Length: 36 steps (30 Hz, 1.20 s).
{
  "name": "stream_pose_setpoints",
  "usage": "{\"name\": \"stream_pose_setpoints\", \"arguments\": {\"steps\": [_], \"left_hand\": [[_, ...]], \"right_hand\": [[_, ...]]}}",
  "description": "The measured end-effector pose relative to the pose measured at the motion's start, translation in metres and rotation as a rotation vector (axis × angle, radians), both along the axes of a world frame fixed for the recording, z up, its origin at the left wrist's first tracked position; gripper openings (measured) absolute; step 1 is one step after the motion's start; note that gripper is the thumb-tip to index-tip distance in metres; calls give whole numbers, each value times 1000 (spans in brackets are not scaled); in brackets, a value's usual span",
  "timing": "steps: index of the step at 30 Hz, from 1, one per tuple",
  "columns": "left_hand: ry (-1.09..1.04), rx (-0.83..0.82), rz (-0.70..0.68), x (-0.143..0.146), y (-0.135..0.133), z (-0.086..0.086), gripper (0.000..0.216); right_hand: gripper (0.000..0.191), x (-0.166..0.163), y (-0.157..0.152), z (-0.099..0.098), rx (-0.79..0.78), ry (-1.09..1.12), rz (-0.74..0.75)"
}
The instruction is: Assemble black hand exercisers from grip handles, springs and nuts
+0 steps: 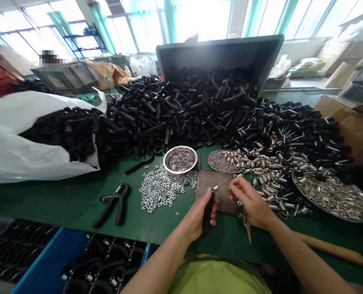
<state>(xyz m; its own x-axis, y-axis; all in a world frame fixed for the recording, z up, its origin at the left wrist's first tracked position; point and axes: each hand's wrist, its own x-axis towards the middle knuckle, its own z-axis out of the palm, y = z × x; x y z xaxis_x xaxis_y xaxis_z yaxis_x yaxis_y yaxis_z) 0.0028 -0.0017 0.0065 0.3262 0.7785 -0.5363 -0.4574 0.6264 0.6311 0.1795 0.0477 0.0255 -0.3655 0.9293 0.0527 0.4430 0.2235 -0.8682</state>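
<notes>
My left hand (201, 214) is wrapped round a black handle (208, 214) of a hand grip, with a small metal coil spring (215, 189) at its top end. My right hand (250, 200) is closed in a pinch just right of it; what lies between the fingertips is too small to make out. A pointed metal blade (247, 228) sticks out below my right palm; whether it is held or lies on the table, I cannot tell. Both hands are over a dark metal plate (206, 179). An assembled hand grip (116, 204) with a spring lies to the left.
Loose nuts (157, 190) lie beside a round metal bowl (180, 171). Springs (265, 175) spread to the right, near a tray of screws (337, 200). Black handles (181, 110) are heaped behind, spilling from a grey bin (220, 45). A wooden stick (331, 247) lies front right; a blue crate (43, 261) stands lower left.
</notes>
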Motion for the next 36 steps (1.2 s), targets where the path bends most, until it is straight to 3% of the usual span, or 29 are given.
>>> {"name": "stream_pose_setpoints", "arguments": {"steps": [3,6,11,14,17,18,20,23,26,28,32,36], "left_hand": [[-30,4,-8,8,0,1,58],[15,31,2,12,-3,5,56],[278,151,-24,9,-10,3,50],[471,237,-59,6,-11,-1,49],[430,233,-150,4,-12,-2,47],[371,196,-181,3,-12,-2,47],[257,86,-203,1,-12,-2,49],[166,-41,-100,-3,-10,-4,52],[106,-64,36,-7,-6,-6,52],[47,-80,75,-9,-4,-8,55],[-62,-146,122,-11,3,-9,59],[-174,-201,185,-11,9,-7,37]], "right_hand": [[14,-28,-24,4,-25,-35,21],[11,-40,-29,5,-2,-133,16],[19,-38,-24,6,-17,-111,27],[20,-35,-23,1,-187,66,121],[23,-29,-20,-4,-355,145,215],[26,-25,-16,-3,-344,90,245],[30,-8,-1,3,-157,-209,220],[22,35,40,20,203,-755,-76],[28,89,85,34,264,-967,-328],[32,119,106,38,274,-1086,-407],[34,148,123,32,290,-1238,-370],[31,152,124,25,320,-1296,-293]]}}
